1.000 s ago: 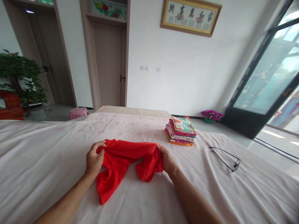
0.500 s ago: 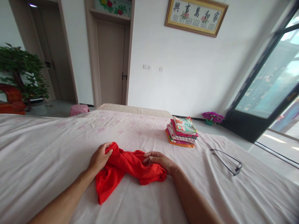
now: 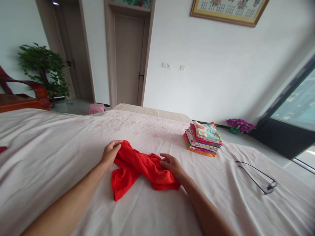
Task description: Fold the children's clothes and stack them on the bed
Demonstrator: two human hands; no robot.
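A crumpled red cloth (image 3: 145, 165), pricked with small holes, lies on a pale flowered sheet (image 3: 98, 203). My left hand (image 3: 112, 152) pinches its upper left corner between thumb and fingers. Over the cloth's right end rests my right hand (image 3: 173, 165), its fingers parted and stretched out, the lower ones against the fabric. One loose end of the cloth trails toward me on the left. Whether the cloth is a garment or a scarf I cannot tell.
A stack of folded printed cloths (image 3: 203, 139) stands beyond my right hand. Black-framed glasses (image 3: 262, 178) lie farther right. At the left edge something dark red (image 3: 3, 149) shows. Past the sheet are a pink stool (image 3: 96, 108), a wooden chair (image 3: 36, 93) and purple flowers (image 3: 240, 126).
The view has swung left and tilted down slightly. My right hand's fingers have lifted and spread a little from the cloth; my left hand keeps hold of the corner.
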